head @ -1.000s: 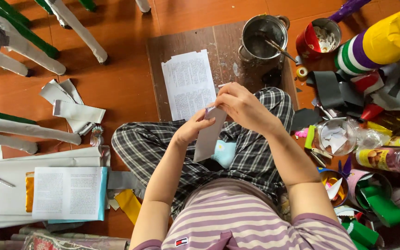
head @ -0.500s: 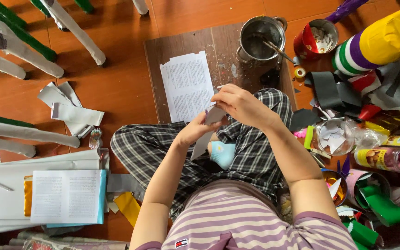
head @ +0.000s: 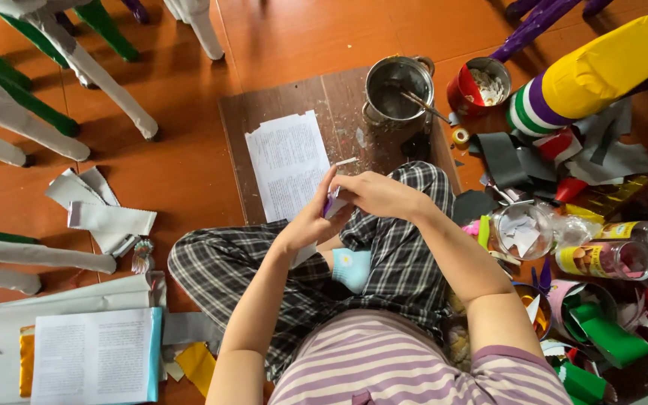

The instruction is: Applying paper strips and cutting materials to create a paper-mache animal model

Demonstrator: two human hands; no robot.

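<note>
I sit cross-legged on an orange floor in checked trousers. My left hand (head: 310,221) and my right hand (head: 375,195) meet above my knees, both pinching one small folded piece of pale paper (head: 333,204). Most of that paper is hidden between my fingers. A printed white sheet (head: 286,161) lies on a dark brown board (head: 253,112) just beyond my hands. A metal pot (head: 399,90) with a stick in it stands at the board's far end.
White and green chair legs (head: 91,67) stand at the far left. Paper strips (head: 103,217) and an open booklet (head: 95,356) lie left. Right: a red cup (head: 478,86), a yellow, purple and green tube (head: 586,79), jars (head: 609,259), grey and green scraps.
The larger pale sheet that hung down from my hands is now folded small between my fingers. My hands have closed together and lifted slightly toward the board.
</note>
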